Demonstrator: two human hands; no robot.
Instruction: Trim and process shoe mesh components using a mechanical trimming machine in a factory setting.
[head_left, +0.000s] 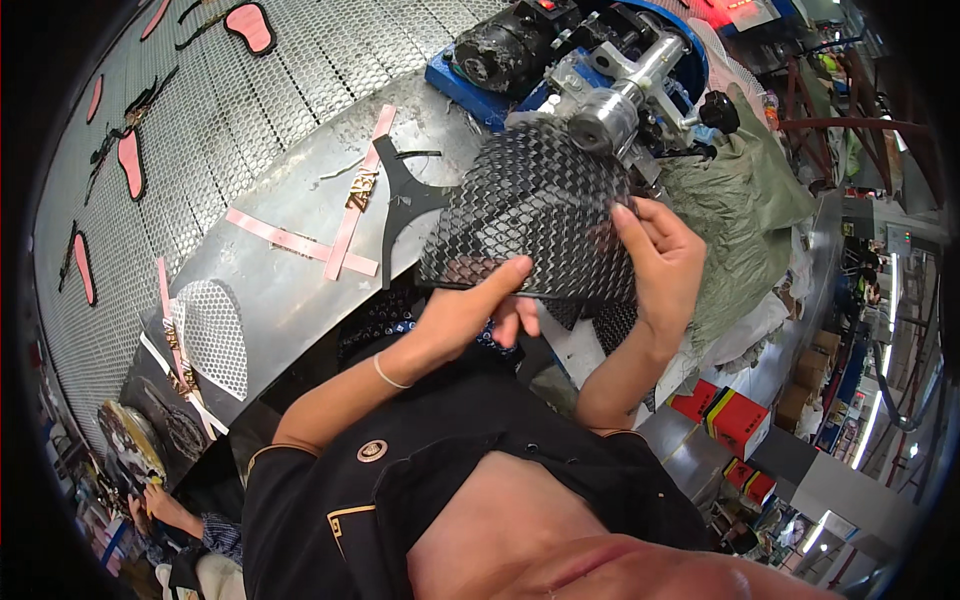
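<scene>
A curved piece of black woven mesh (530, 200) is spread between my two hands, its upper part against the metal roller head (603, 118) of a machine. My left hand (470, 310) grips the lower edge, thumb on top and fingers mostly beneath. At the right edge, my right hand (660, 250) pinches the mesh between thumb and fingers. A black forked cutout (402, 205) lies just left of the mesh, partly covered by it. Next to the cutout are pink straps (345, 235) with a gold-coloured metal ornament (361, 188).
A conveyor belt (330, 65) carries pink, black-edged pieces (130, 160). On the metal table (290, 190) lies a white mesh piece (210, 335). The blue machine base (465, 95) stands ahead, a green cloth (735, 190) to the right, red boxes (738, 420) lower right. Another person's hand (170, 507) shows lower left.
</scene>
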